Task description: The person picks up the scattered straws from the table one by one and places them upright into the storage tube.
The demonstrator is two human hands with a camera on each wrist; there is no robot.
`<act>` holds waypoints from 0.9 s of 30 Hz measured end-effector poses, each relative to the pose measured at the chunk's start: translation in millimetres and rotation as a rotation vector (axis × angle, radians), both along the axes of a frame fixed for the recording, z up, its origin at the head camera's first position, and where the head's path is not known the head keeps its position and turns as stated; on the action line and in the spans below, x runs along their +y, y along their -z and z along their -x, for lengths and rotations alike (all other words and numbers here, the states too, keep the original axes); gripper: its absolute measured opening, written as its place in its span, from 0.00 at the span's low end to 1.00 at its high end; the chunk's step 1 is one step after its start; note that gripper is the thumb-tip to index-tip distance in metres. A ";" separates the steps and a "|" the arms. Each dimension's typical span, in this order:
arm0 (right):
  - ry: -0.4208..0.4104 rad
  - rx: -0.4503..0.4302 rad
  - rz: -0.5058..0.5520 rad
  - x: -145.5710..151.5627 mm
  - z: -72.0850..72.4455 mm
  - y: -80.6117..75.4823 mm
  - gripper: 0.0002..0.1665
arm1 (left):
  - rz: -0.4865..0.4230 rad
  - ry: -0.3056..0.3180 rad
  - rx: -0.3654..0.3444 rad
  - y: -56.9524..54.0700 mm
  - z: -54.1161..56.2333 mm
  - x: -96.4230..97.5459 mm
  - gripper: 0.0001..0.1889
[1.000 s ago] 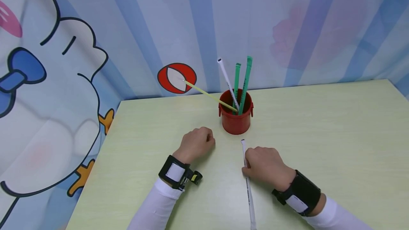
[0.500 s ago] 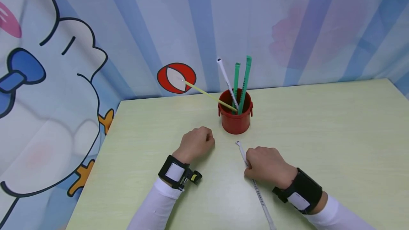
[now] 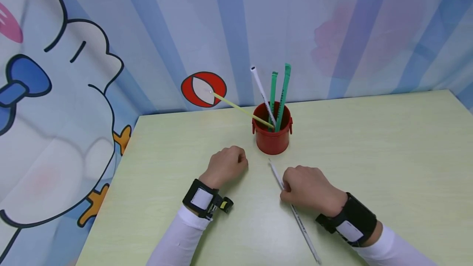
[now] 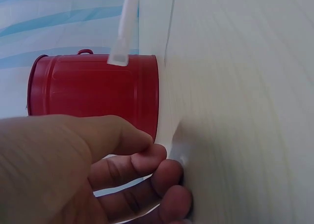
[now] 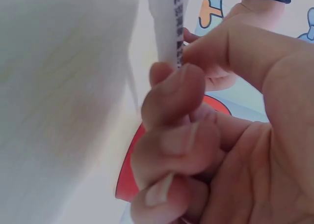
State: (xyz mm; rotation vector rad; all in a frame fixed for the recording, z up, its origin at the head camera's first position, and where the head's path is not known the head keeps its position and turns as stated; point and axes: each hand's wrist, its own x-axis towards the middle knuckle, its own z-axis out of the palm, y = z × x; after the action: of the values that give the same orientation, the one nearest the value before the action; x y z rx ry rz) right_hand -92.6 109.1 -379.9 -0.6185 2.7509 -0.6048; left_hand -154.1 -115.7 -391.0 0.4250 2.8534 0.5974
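Observation:
My right hand (image 3: 310, 190) pinches a white paper-wrapped straw (image 3: 304, 232) between thumb and fingertips. The straw slants from near the bucket down toward the table's near side; dark print shows on its wrapper (image 5: 169, 27) in the right wrist view. Its flattened far end (image 4: 122, 37) crosses in front of the bucket in the left wrist view. Left of it, my left hand (image 3: 224, 166) rests on the table with fingers loosely curled and nothing in them. A small red bucket (image 3: 272, 142) stands upright just beyond both hands.
Leaning in the bucket are a white wrapped straw (image 3: 260, 87), two green wrapped straws (image 3: 284, 89) and a thin yellow stick (image 3: 236, 107) jutting left. The pale wooden table (image 3: 388, 147) meets a blue patterned curtain (image 3: 266, 19) at the back.
The held straw has turned, its far end swinging left toward the bucket and its near end right. My right hand has shifted only slightly; the left hand stays in place.

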 end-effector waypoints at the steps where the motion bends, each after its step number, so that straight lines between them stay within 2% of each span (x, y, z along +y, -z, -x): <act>1: -0.001 0.004 0.010 0.1 0.0 -0.8 0.16 | 0.000 0.001 0.000 -0.1 0.0 -0.1 0.12; 8: 0.000 0.042 0.069 1.8 0.0 -7.2 0.16 | -0.003 0.006 -0.001 2.9 2.0 -1.1 0.12; 16: 0.021 0.098 0.115 7.4 -1.0 -28.2 0.12 | -0.004 0.007 0.001 3.8 2.6 -1.5 0.12; 22: 0.061 0.141 0.183 15.8 0.6 -43.6 0.09 | -0.008 0.014 0.003 3.3 2.2 -1.8 0.12; 27: 0.131 0.212 0.258 24.7 7.3 -51.6 0.08 | -0.003 0.012 0.004 2.9 1.7 -1.7 0.12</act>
State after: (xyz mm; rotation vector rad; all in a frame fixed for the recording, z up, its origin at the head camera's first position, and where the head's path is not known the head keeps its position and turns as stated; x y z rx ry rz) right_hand -99.8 133.8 -328.3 -0.5901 2.9529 -0.9882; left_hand -155.8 -117.3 -393.8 0.4436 2.8523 0.5991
